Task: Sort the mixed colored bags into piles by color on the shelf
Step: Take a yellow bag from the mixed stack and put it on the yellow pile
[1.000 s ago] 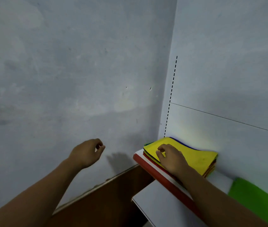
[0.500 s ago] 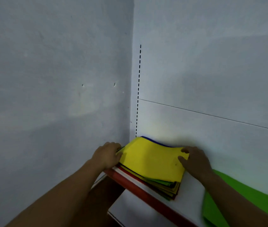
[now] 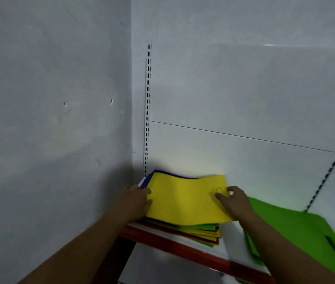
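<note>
A mixed stack of flat colored bags (image 3: 201, 230) lies at the left end of the white shelf (image 3: 230, 251), in the corner. Its top yellow bag (image 3: 185, 199) is raised off the stack, with a blue bag's edge (image 3: 148, 179) showing behind it. My left hand (image 3: 138, 201) grips the yellow bag's left edge. My right hand (image 3: 234, 199) pinches its right edge, near the handle cutout. A green bag pile (image 3: 297, 228) lies on the shelf to the right.
The shelf has a red front edge (image 3: 183, 247) and a white back panel with a slotted upright (image 3: 147, 119). A second slotted upright (image 3: 330, 171) stands at the right. The grey wall (image 3: 49, 119) closes off the left side. A lower shelf shows below.
My left hand came from the air at the left onto the yellow bag's left edge. My right hand shifted to its right edge, and the bag now lifts off the stack.
</note>
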The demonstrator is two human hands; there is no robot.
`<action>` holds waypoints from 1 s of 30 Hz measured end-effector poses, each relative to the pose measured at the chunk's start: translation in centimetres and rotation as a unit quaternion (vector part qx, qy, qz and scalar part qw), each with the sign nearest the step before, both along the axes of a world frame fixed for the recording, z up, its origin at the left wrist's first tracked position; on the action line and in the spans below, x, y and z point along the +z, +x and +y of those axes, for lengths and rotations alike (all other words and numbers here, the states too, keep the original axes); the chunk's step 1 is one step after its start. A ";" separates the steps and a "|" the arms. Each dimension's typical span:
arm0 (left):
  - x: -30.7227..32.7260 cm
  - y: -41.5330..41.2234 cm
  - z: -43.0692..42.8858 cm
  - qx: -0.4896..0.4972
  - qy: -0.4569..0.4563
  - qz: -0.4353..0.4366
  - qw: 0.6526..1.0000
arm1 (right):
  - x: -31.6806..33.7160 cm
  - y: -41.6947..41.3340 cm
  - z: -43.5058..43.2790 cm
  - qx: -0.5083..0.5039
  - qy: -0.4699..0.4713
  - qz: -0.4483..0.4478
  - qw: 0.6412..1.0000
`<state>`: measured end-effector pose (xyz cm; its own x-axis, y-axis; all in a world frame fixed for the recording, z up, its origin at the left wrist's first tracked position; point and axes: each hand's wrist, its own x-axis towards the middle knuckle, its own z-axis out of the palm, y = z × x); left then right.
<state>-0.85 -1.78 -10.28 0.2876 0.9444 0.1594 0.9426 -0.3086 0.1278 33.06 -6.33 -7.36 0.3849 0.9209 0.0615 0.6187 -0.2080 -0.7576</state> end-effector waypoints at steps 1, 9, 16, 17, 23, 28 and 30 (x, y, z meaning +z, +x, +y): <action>0.1 0.2 0.0 -0.009 -0.001 -0.015 1.000 | -0.2 -0.1 -0.2 -0.015 0.002 -0.004 1.000; 0.2 1.9 1.1 -0.024 -0.149 -0.319 0.936 | 0.1 0.1 -3.2 -0.085 0.036 0.042 0.995; 0.5 3.4 3.0 0.076 -0.250 -0.536 0.802 | 0.3 0.8 -4.4 -0.062 0.041 0.154 0.985; 0.5 3.3 3.2 0.084 -0.267 -0.538 0.795 | 0.4 0.7 -4.4 -0.055 0.040 0.157 0.985; 0.6 3.6 3.9 0.051 -0.249 -0.383 0.888 | 0.5 0.9 -4.1 -0.048 0.054 0.074 0.995; 0.3 4.4 4.0 -0.013 -0.187 -0.232 0.955 | 0.1 2.0 -3.5 -0.034 0.061 -0.031 0.997; 0.1 4.7 4.0 -0.021 -0.161 -0.186 0.969 | 0.0 2.4 -3.4 -0.033 0.057 -0.046 0.997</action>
